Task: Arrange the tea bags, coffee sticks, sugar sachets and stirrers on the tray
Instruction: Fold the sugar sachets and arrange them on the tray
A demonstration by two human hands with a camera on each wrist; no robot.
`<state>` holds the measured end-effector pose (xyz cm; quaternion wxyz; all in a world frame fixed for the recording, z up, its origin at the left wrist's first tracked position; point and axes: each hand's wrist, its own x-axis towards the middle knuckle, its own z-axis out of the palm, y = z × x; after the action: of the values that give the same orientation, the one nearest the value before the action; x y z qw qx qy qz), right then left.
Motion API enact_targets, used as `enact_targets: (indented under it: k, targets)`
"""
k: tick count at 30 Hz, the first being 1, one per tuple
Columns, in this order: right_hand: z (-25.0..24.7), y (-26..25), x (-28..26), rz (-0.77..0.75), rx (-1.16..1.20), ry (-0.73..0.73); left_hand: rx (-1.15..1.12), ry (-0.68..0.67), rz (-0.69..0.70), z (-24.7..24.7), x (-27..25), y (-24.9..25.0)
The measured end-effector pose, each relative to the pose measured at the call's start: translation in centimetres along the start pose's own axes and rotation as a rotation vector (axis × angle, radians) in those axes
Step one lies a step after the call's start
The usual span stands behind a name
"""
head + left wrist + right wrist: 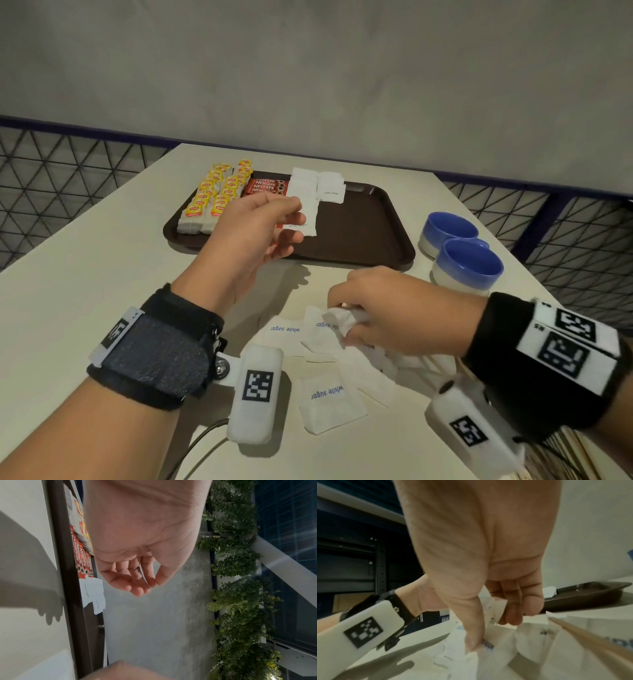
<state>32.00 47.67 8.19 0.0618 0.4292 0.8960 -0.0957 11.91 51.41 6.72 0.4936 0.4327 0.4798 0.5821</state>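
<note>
Showed a smooth, slightly glossy brown plastic tray point(370, 236) on a matt cream worktop point(102, 260); held crinkled white paper sugar sachets point(327, 401), glossy red coffee sticks point(265, 186), pale wooden stirrers point(583, 639).

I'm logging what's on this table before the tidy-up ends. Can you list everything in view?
tray: one, dark brown, far middle of the table
tea bags: many, yellow tags, two rows at the tray's left end
coffee sticks: several, red, on the tray beside the tea bags
sugar sachets: many, white; some on the tray, a loose pile on the table near the hands
stirrers: pale wood, count unclear, near right
bowls: two, blue and white, right of the tray
left hand: over the tray, holds nothing
right hand: pinches sachets from the pile
</note>
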Motion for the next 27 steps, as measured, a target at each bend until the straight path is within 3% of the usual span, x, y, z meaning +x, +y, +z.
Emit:
enact_targets:
  k: [6, 12, 16, 22, 27]
  targets:
    - [-1.0, 0.2, 1.1, 0.095, 0.402, 0.174, 0.035, -0.017, -0.011, 0.1, 0.1, -0.2]
    - [-2.5, 0.1, 2.4, 0.156, 0.799, 0.530, 0.144, 0.181, 0.135, 0.1, 0.0, 0.2]
    - [-2.0, -0.9, 4.6, 0.164, 0.842, 0.738, 0.048, 0.067, 0.006, 0.3, -0.3, 0.6]
    - [-0.4, -1.9, 6.1, 0.141, 0.817, 0.763, -0.023, 0.021, 0.015, 0.8, -0.1, 0.0]
    - [-0.3, -1.2, 5.9, 0.120, 0.992, 0.742, -0.076, -0.061, -0.012, 1.3, -0.4, -0.4]
